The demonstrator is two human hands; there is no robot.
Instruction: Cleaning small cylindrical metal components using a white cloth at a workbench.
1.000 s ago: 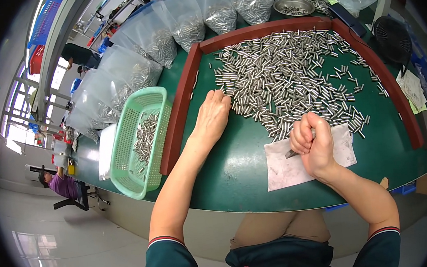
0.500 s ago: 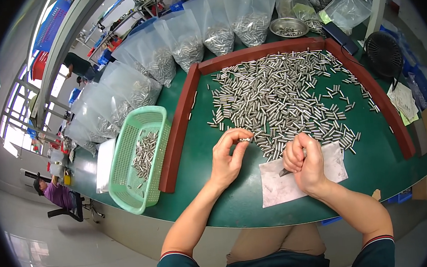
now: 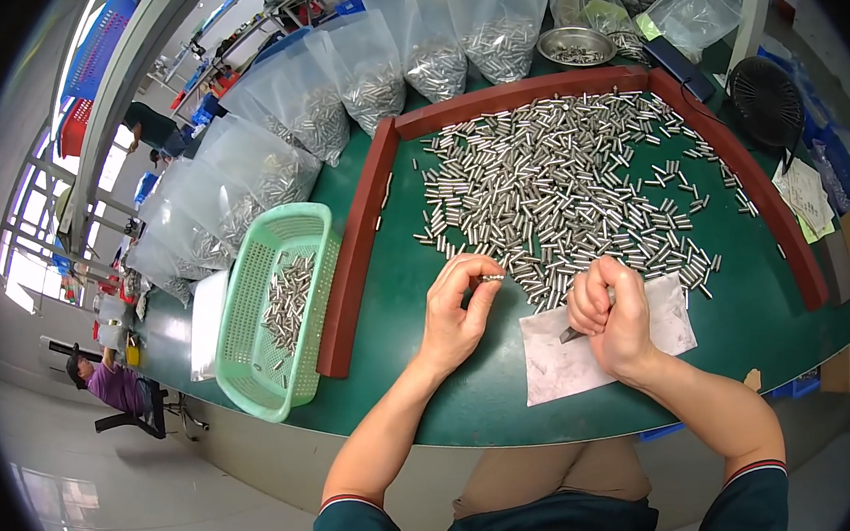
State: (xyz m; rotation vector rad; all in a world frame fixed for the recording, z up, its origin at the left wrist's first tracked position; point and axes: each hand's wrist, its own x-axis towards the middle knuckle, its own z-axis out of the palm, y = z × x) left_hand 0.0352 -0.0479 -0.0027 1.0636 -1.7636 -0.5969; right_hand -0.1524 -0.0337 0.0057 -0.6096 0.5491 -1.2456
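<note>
Short silvery metal pins (image 3: pixel 491 277) are pinched between the thumb and fingertips of my left hand (image 3: pixel 452 315), just above the near edge of a loose pile of pins (image 3: pixel 549 191). To its right, my right hand (image 3: pixel 617 318) is closed in a fist around a tool with a dark, tapered metal tip (image 3: pixel 571 335). The rest of that tool is hidden by the fingers, so its kind cannot be told. Beneath the fist lies a stained, pale pink cloth (image 3: pixel 553 373). The pins lie scattered on the green tabletop (image 3: pixel 466 402).
A red-brown wooden border (image 3: pixel 521 95) rims the pile. Left of it stands a green plastic basket (image 3: pixel 245 364) holding pins. Clear bags of pins (image 3: pixel 429 65) line the back, beside a metal bowl (image 3: pixel 577 34). A black fan (image 3: pixel 765 101) stands right. One person sits far left.
The view has shifted slightly, moving the table and basket a little in the picture. Both hands keep nearly the same pose, left pinching the pins and right gripping the tool.
</note>
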